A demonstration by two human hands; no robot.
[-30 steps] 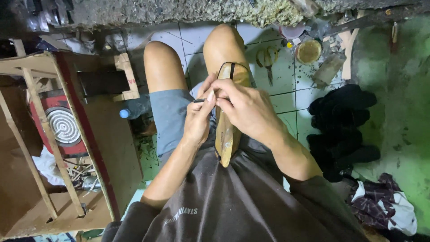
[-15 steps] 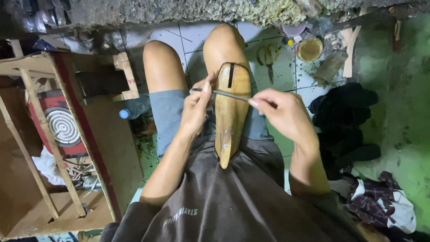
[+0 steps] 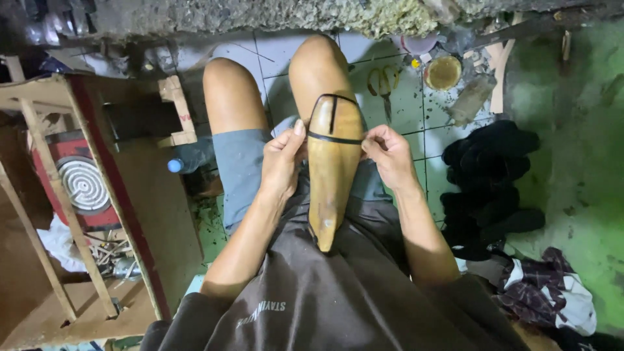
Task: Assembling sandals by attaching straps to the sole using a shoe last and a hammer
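The right hand had drawn back in beside the wooden shoe last; both hands, left hand included, pinched the black strap taut across it.

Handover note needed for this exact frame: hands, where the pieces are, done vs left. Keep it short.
Left hand: pinching the left end of the black strap, against the side of the wooden shoe last.
Right hand: pinching the strap's right end.
Last: resting on the lap, pointed toe toward the body.
Done: strap lies flat across the last; a second black strip runs lengthwise above it.
Left: strap ends are only hand-held; no fastening visible.
Scissors lie on the tiled floor ahead.
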